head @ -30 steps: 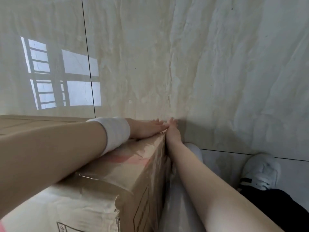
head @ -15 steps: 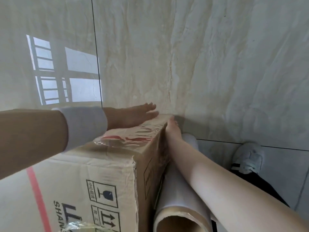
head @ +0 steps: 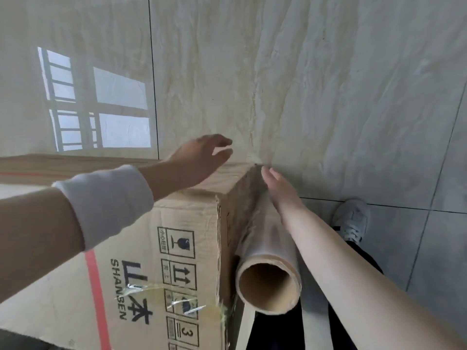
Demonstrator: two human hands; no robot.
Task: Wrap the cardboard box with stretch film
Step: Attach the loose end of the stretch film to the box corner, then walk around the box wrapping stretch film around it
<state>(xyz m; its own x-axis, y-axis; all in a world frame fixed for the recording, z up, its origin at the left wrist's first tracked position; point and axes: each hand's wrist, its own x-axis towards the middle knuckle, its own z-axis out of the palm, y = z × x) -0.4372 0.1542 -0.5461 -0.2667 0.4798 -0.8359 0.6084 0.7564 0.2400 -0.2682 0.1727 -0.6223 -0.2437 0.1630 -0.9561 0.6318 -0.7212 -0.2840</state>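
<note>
Cardboard box (head: 156, 248) fills the lower left of the head view, printed face up, its far top corner at about 12 o'clock from the roll. Stretch film roll (head: 267, 251) lies against the box's right side face, open core end toward the camera at 6 o'clock; film appears drawn onto that side face, though its edge is hard to make out.

Left hand (head: 199, 160): open, fingers spread, hovering just above the box top near the far corner, gripping nothing. White wristband (head: 106, 200) on that forearm. Right hand (head: 280, 188): flat and open, palm laid along the far part of the roll beside the corner; no closed grip visible. One shoe (head: 351, 221) on the tiled floor (head: 328, 97) at 3 o'clock.

Judgement: step in hand is seating film at the far corner. To do it well, press the film flat over the corner with the left palm before pulling the roll, keep the roll parallel to the box edge, and hold even tension so the film does not bunch or peel off.
</note>
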